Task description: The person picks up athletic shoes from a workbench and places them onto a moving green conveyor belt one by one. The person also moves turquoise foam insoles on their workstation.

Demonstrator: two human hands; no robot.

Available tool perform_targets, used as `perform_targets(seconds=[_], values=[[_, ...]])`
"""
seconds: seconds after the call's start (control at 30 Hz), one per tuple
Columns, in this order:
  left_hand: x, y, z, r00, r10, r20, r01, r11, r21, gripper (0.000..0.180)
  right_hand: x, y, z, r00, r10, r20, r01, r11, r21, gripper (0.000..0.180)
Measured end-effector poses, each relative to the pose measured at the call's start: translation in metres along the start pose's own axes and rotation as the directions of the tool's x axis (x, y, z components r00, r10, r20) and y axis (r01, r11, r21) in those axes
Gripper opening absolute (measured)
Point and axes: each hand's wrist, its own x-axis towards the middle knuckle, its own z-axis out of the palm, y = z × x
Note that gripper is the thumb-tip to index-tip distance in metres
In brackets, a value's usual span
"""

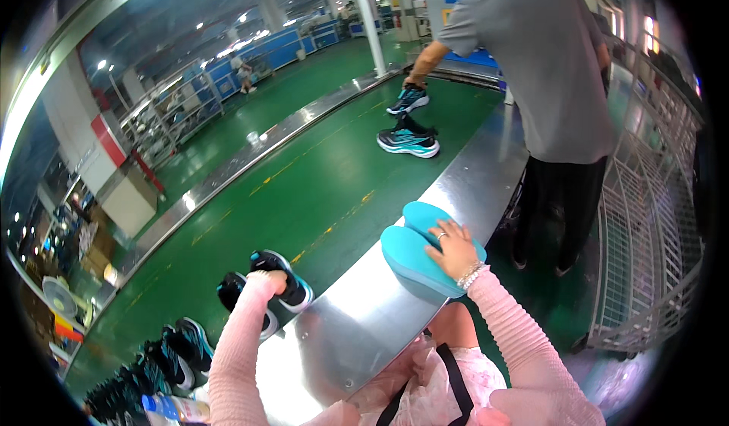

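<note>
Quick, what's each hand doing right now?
Left hand: closed on a black-and-teal shoe on the belt.
Right hand: open, resting flat on teal insoles.

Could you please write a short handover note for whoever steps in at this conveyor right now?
Left hand: closed on a pair of black-and-teal shoes at the near edge of the green belt.
Right hand: resting flat on two teal insoles that lie on the metal rim.
Done: the insoles lie outside the shoes, stacked side by side.
Left: the insoles are not yet in any shoe.
Nearby: more shoes wait at lower left; a co-worker handles another pair further along.
</note>
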Motion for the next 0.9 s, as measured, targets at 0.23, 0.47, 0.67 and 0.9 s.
perform_targets(seconds=[0.23,0.47,0.67,0.9], values=[[0.015,-0.005,-0.003,0.97,0.13,0.207,-0.015,0.878,-0.478,0.047,0.001,0.003,0.001,0.998,-0.033,-0.055,0.033,0.999,0.012,0.042],[0.015,0.01,-0.034,0.989,0.107,-0.101,-0.042,0.864,0.502,0.025,-0.021,0.006,-0.005,0.94,-0.3,-0.16,0.313,0.947,0.065,0.041],[0.017,0.098,-0.131,0.732,0.567,-0.377,-0.652,0.744,-0.147,0.027,-0.039,0.009,0.01,0.907,-0.404,-0.116,0.392,0.913,-0.114,0.036],[0.122,0.223,-0.184,0.5,0.672,-0.547,-0.743,0.657,0.128,0.055,-0.042,0.012,0.004,0.897,-0.426,-0.119,0.421,0.904,-0.071,0.033]])
